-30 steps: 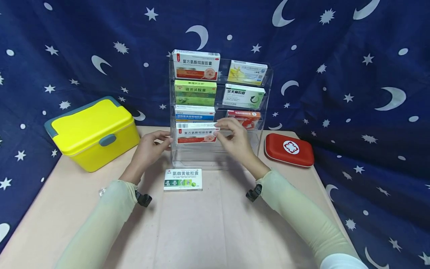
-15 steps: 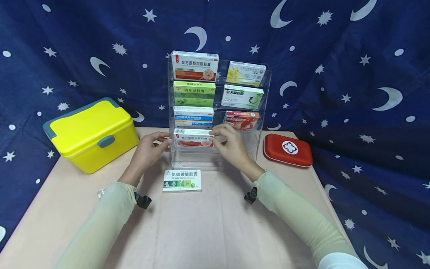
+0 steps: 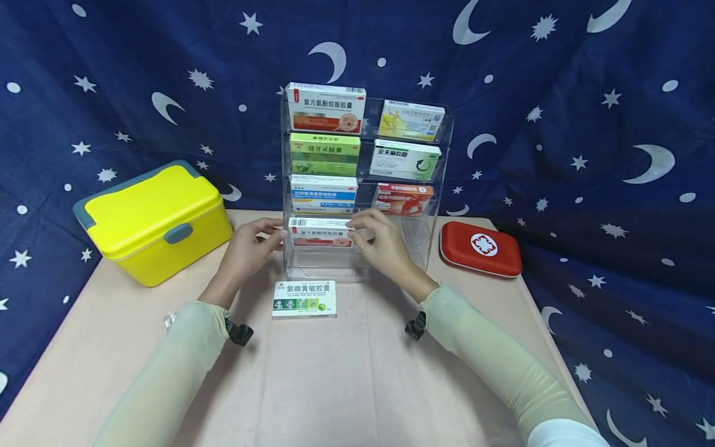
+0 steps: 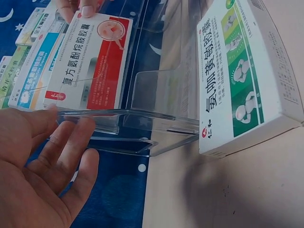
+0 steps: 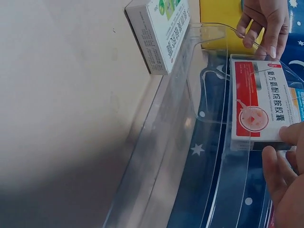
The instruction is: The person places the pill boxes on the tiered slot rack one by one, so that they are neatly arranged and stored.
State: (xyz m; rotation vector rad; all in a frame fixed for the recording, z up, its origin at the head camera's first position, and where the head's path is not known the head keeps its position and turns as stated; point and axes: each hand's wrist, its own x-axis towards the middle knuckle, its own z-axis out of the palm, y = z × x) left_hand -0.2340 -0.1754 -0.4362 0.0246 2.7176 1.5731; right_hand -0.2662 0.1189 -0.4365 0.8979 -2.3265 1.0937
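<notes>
A white and red medicine box (image 3: 320, 234) is in the lower left of the clear display rack (image 3: 357, 264), behind its transparent front in the right wrist view. My right hand (image 3: 382, 242) pinches its right end, with a thumb on the printed face. At the rack's left side, my left hand (image 3: 248, 248) holds the edge; its other fingers (image 4: 78, 137) are loosely bent outside the side wall. Above stand boxes in two columns: a blue and white box (image 3: 324, 194), a green box (image 3: 325, 155) and another white and red box (image 3: 326, 108) on the left.
A white and green medicine box (image 3: 304, 299) lies on the table before the rack. The rack's right column holds a red box (image 3: 403, 200), a white box (image 3: 404, 161) and a yellow box (image 3: 411, 121). A yellow case (image 3: 162, 223) stands left, a red pouch (image 3: 480, 249) right.
My right hand has lowered the white and red box into the rack and slightly left, uncovering the blue and white box above. My left hand stays at the rack's edge.
</notes>
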